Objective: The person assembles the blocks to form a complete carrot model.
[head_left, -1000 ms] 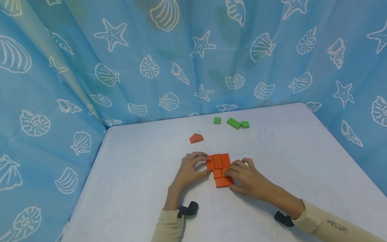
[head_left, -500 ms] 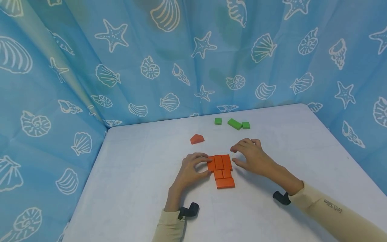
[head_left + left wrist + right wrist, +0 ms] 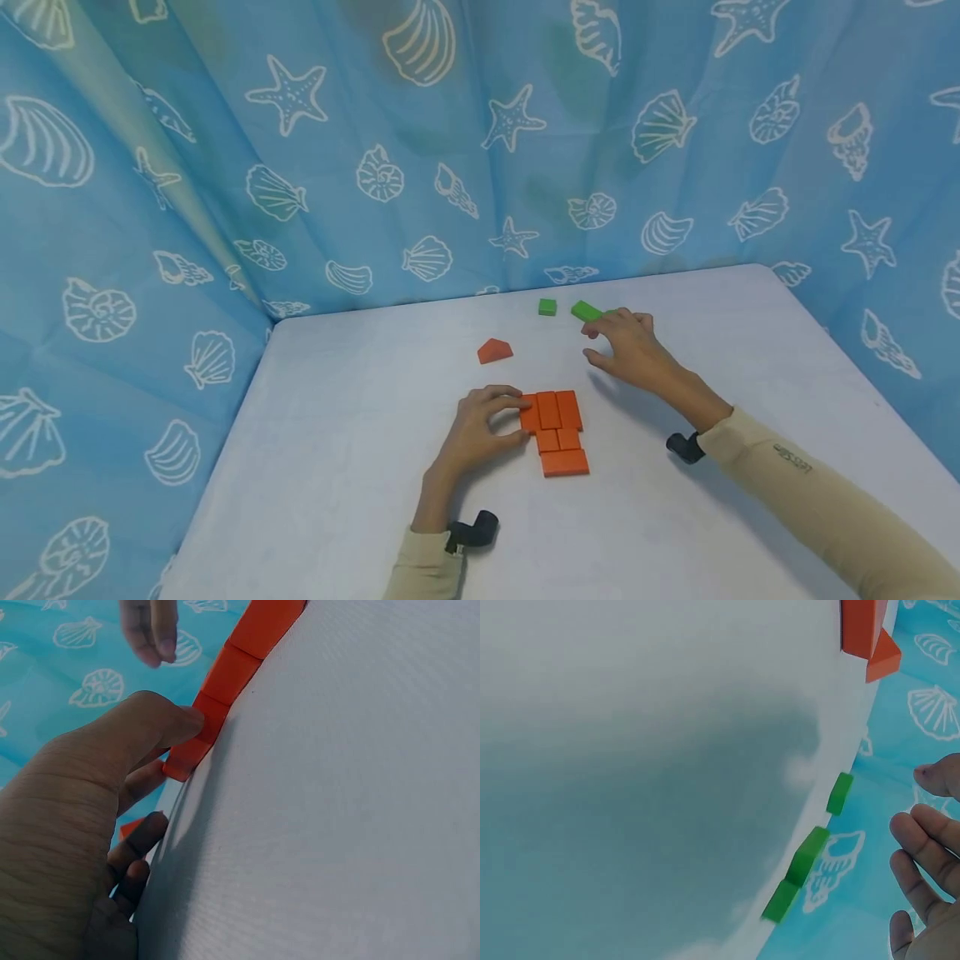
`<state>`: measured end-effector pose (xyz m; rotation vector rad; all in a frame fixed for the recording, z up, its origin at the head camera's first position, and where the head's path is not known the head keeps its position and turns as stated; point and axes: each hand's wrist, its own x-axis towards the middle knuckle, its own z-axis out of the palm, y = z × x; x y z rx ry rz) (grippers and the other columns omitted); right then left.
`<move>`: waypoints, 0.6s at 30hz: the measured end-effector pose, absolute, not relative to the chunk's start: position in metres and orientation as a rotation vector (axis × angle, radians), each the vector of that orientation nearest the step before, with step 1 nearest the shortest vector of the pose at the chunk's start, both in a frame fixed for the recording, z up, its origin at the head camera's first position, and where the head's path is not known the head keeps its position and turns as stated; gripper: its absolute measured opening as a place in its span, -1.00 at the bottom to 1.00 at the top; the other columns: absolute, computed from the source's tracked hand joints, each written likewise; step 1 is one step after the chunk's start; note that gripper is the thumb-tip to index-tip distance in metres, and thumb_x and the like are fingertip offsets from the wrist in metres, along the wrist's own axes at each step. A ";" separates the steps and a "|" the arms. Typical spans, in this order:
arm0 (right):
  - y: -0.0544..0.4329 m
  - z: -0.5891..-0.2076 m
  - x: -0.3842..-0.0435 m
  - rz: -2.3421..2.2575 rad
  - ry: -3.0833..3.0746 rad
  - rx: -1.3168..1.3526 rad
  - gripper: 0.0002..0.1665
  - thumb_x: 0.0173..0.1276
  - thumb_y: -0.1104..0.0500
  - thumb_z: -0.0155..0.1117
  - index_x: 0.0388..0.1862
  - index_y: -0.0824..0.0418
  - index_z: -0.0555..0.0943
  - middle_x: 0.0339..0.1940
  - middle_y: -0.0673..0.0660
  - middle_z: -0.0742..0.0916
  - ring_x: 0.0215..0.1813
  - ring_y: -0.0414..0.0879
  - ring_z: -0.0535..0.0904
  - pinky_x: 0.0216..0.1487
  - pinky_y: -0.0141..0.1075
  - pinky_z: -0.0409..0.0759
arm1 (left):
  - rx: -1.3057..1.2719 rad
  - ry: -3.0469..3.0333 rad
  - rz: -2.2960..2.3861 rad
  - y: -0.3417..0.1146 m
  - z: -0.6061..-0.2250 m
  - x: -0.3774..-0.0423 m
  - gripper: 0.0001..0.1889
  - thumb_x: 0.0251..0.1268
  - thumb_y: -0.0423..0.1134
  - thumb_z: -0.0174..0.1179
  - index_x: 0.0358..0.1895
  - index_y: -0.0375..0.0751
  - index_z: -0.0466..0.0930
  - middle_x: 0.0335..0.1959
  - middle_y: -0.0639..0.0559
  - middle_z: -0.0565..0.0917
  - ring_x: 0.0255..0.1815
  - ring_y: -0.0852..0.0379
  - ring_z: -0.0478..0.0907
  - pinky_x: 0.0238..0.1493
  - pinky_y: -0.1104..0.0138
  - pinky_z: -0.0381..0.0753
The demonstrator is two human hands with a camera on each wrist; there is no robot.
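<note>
Several flat orange blocks (image 3: 549, 408) lie fitted together in a T-like cluster on the table. My left hand (image 3: 480, 425) pinches the leftmost orange block (image 3: 210, 720) of the top row between thumb and fingers. My right hand (image 3: 632, 346) hovers above the table behind the cluster, thumb and fingers apart and nothing between them. In the head view it partly covers the green blocks; a longer green block (image 3: 586, 311) shows beside its fingertips. The right wrist view has this long block (image 3: 808, 856) touching a small green block (image 3: 781, 901).
Another small green block (image 3: 547, 307) stands near the table's back edge. A separate orange pentagon-like block (image 3: 495, 351) lies between it and the cluster. White cloth covers the table (image 3: 337, 467). A blue shell-patterned curtain (image 3: 420, 167) hangs behind and along the sides.
My right hand has left the lower right of the orange cluster and moved away from me toward the green blocks. My left hand has kept its place on the leftmost block.
</note>
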<state>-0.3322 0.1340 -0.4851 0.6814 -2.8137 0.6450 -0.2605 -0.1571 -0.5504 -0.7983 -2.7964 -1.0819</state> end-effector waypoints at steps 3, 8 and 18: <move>0.121 -0.486 -0.341 0.650 -2.822 0.720 -0.63 0.29 0.14 0.43 0.03 0.24 0.65 -0.09 0.13 0.70 0.14 0.12 0.45 0.16 0.20 0.16 | -0.786 -2.802 -1.079 -0.159 -0.551 -0.261 -0.61 0.23 0.01 0.36 0.14 0.17 0.68 0.22 0.25 0.53 0.25 0.17 0.36 0.31 0.03 0.27; 0.091 -0.482 -0.352 0.634 -2.840 0.811 -0.63 0.31 0.11 0.41 0.05 0.22 0.66 -0.07 0.13 0.70 0.15 0.12 0.46 0.16 0.22 0.19 | -0.799 -2.790 -1.060 -0.161 -0.553 -0.261 -0.61 0.23 -0.02 0.38 0.14 0.17 0.68 0.21 0.23 0.54 0.25 0.17 0.37 0.30 0.05 0.29; 0.037 -0.492 -0.380 0.741 -2.877 0.971 -0.57 0.41 0.08 0.33 0.19 0.21 0.62 0.11 0.15 0.68 0.26 0.13 0.44 0.18 0.20 0.21 | -0.826 -2.752 -1.071 -0.159 -0.553 -0.264 -0.61 0.22 -0.01 0.37 0.12 0.12 0.69 0.20 0.23 0.55 0.24 0.17 0.38 0.27 0.06 0.29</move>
